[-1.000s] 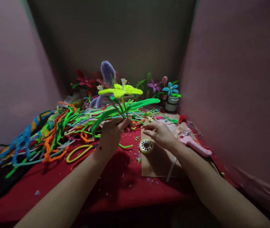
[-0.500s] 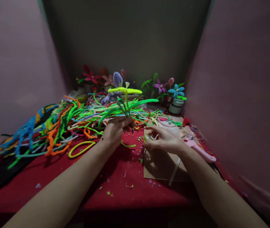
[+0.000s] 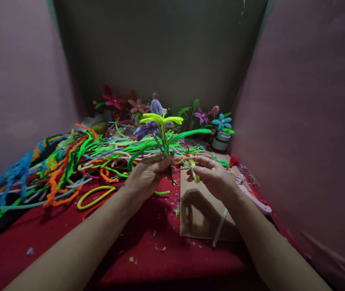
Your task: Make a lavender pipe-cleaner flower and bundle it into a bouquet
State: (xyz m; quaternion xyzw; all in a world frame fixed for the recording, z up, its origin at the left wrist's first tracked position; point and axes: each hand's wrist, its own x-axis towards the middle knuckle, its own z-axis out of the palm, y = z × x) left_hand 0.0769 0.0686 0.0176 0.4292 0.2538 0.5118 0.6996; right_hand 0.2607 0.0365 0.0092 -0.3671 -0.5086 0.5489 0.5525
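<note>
My left hand (image 3: pixel 151 173) is closed round the stems of a pipe-cleaner flower bunch (image 3: pixel 164 139), held upright above the table. The bunch has a yellow bloom (image 3: pixel 160 118), purple petals (image 3: pixel 148 130) and long curved green leaves; the dark stem ends poke out below my fingers. Close by on the right, my right hand (image 3: pixel 213 176) pinches a small yellow roll of tape (image 3: pixel 194 171) between thumb and fingers. That hand hangs over a sheet of cardboard (image 3: pixel 205 218) and casts a shadow on it.
A heap of coloured pipe cleaners (image 3: pixel 78 161) spreads across the left and back of the red cloth (image 3: pixel 148 250). Finished flowers stand behind, including a blue flower (image 3: pixel 221 122) in a small jar (image 3: pixel 221 140). Yellow-handled scissors (image 3: pixel 95 198), a pink tool (image 3: pixel 255 200) and a glue stick (image 3: pixel 220 228) lie nearby.
My right hand has turned the tape roll, so its yellow rim shows more. The flower bunch has turned slightly, its yellow petals now spread differently. The view has shifted a little.
</note>
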